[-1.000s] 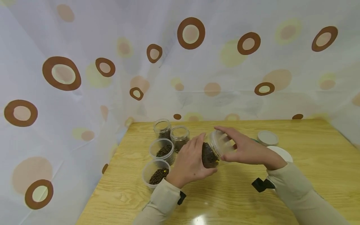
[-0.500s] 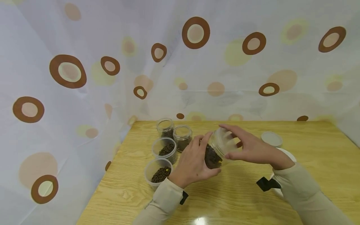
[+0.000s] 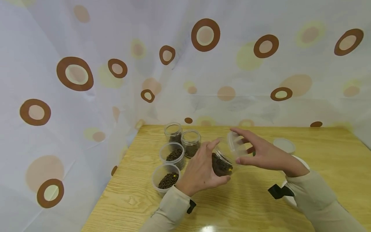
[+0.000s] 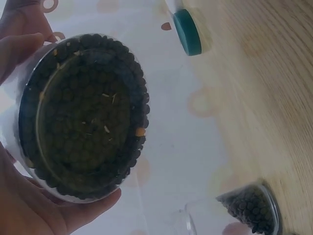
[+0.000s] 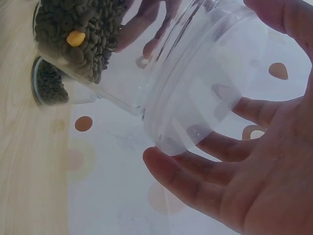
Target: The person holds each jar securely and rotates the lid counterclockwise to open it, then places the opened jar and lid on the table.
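My left hand [image 3: 200,170] grips a clear jar [image 3: 221,165] part filled with dark brown pellets, tilted with its mouth toward the right. An orange-yellow piece [image 5: 76,38] shows among the pellets in the right wrist view. The jar's base and the pellets against it fill much of the left wrist view. With thumb and fingers around its edge, my right hand [image 3: 262,154] holds a translucent lid [image 3: 233,144] at the jar's mouth. In the head view a narrow gap shows between lid and rim; whether they touch at one side I cannot tell.
Left of the hands stand two open tubs of pellets, the nearer tub [image 3: 156,175] and the farther tub [image 3: 163,158]. Behind them are a tall jar [image 3: 173,132] and a wider jar [image 3: 191,148]. A lid [image 3: 284,145] lies right; a green cap [image 4: 188,32] stands beyond.
The lid has come away from the jar's mouth as my right hand moved right. The left hand keeps its hold on the tilted jar. The whole head view has shifted slightly.
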{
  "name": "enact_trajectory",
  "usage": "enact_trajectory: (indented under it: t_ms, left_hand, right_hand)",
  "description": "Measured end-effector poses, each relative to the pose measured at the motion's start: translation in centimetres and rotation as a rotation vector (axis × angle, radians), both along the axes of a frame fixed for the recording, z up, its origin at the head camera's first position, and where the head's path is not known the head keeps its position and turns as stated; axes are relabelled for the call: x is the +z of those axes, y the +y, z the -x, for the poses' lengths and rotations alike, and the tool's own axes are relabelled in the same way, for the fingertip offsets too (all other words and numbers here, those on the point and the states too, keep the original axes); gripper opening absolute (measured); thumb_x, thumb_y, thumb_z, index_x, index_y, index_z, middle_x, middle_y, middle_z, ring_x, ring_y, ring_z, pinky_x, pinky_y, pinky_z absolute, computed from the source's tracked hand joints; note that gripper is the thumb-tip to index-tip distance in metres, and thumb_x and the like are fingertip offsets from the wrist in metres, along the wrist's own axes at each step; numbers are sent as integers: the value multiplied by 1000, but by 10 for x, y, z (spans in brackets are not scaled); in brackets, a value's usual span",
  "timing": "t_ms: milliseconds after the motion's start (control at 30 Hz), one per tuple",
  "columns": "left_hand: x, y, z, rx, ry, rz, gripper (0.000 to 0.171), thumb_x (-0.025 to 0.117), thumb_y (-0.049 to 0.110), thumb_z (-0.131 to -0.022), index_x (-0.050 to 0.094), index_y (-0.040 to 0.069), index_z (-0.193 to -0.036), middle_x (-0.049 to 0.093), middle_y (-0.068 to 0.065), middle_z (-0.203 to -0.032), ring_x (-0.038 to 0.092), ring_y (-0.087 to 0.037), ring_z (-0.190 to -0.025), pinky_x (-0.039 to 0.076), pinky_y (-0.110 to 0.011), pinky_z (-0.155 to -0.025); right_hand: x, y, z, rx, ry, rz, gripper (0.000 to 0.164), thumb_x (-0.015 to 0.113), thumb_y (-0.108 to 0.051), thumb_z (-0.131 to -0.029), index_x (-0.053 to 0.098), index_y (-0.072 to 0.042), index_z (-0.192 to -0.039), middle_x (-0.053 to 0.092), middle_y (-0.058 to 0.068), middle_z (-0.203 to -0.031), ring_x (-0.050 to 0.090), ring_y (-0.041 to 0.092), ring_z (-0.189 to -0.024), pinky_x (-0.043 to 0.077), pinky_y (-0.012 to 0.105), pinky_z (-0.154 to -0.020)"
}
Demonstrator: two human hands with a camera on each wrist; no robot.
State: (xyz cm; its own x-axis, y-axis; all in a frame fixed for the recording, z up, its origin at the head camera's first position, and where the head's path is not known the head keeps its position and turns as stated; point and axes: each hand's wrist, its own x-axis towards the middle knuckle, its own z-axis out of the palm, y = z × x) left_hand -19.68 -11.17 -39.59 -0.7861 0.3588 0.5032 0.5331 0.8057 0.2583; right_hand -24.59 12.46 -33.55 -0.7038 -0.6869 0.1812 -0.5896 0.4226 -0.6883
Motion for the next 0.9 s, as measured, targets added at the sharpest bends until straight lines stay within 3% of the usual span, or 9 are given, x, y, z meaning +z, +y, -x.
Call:
enact_trajectory:
  t_ms: [133,367,633,900]
  left_hand:
    - [-1,-1,-2,-5,-18,-31,114,85,49,-69,15,18,-154,44,-8,-144,59,-20,-117,58,-37,-84]
    - [-6,-1,-5,71,8,52,113,85,51,-67,19,14,-152,51,-7,-137,59,-24,-118,55,-37,-92]
    - [-17,2,-9,183,-187,53,116,90,46,-66,19,18,-153,51,-12,-137,57,-30,-118,56,-40,-89]
    - [-28,1,-11,205,-233,23,110,93,38,-65,28,15,-151,51,-12,-139,57,-28,-124,56,-43,-91]
  right_hand:
    - [-1,1,1,3,-2,5,85,71,-30,-92,18,-35,-158,35,13,-152,48,38,-130,52,46,-87]
    - [-2,3,0,-6,-10,2,85,71,-30,-92,19,-33,-158,36,14,-152,48,39,-130,53,45,-86]
    - [-4,3,1,0,-17,0,84,71,-29,-92,19,-29,-159,36,15,-152,49,40,-129,52,45,-86]
    - [-7,2,1,8,-33,0,84,70,-29,-93,18,-28,-159,35,15,-153,49,40,-130,52,44,-86]
